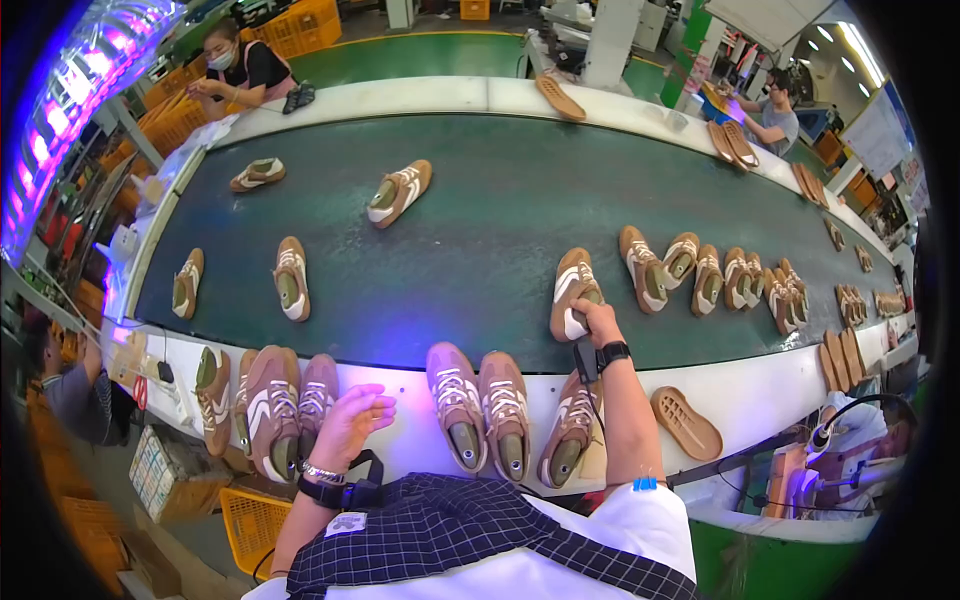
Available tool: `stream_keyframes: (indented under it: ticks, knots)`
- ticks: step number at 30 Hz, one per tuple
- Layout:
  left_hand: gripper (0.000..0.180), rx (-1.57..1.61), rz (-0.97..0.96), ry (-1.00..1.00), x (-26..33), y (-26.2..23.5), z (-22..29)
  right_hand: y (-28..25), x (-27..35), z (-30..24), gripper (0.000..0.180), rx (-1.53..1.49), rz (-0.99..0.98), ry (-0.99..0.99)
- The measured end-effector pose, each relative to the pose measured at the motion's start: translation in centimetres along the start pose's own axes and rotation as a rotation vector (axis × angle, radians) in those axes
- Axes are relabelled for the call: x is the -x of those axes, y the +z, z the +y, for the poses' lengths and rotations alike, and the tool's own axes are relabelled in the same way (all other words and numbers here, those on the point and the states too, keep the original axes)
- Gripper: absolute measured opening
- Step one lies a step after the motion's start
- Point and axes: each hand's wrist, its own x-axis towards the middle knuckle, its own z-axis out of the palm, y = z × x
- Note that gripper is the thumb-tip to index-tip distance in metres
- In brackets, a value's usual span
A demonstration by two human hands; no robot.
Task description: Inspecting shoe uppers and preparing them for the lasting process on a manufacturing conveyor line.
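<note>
My right hand (600, 322) reaches onto the green conveyor belt and grips the heel end of a brown sneaker (572, 275) with white stripes. That sneaker points away from me, and a dark green shoe last seems to fill its opening. My left hand (358, 418) is in the air above the white near ledge, holding nothing, its fingers stretched out. Beside it on the ledge stand several brown sneakers (270, 405), partly overlapping. Between my two arms are a pair of laced brown sneakers (505, 400) and one more sneaker (573, 430) close to my right forearm.
More sneakers (400, 193) are spread along the belt (470, 240), with a row at the right. A loose tan sole (687, 423) lies right of my forearm. Scissors (139, 392) rest at the left end. People (255, 70) work across the belt. A yellow crate (252, 525) stands below.
</note>
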Motion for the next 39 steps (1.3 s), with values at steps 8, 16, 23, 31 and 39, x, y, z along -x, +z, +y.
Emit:
stream_keyframes:
  ticks: [8, 16, 23, 31, 39]
  knots:
    - [0.039, 0.265, -0.173, -0.037, -2.5, 3.2, -0.3, 12.6, 19.2, -2.4, 0.036, -0.166, -0.610, 0.055]
    - [0.041, 0.720, -0.105, 0.095, -2.0, -3.1, -0.9, 14.2, 24.1, 4.8, 0.065, 0.738, -0.346, -0.707]
    - [0.040, 0.762, -0.131, 0.174, -1.6, -7.1, -0.4, 16.4, 25.9, 7.9, 0.060, 1.042, -0.185, -0.773]
    - [0.034, 0.724, -0.204, 0.149, 0.3, -7.1, 1.8, 19.4, 26.2, 8.2, 0.059, 0.907, -0.237, -0.789]
    - [0.047, 0.585, -0.337, 0.152, 1.5, -6.8, 3.3, 20.0, 23.5, 11.6, 0.072, 0.839, -0.526, -0.322]
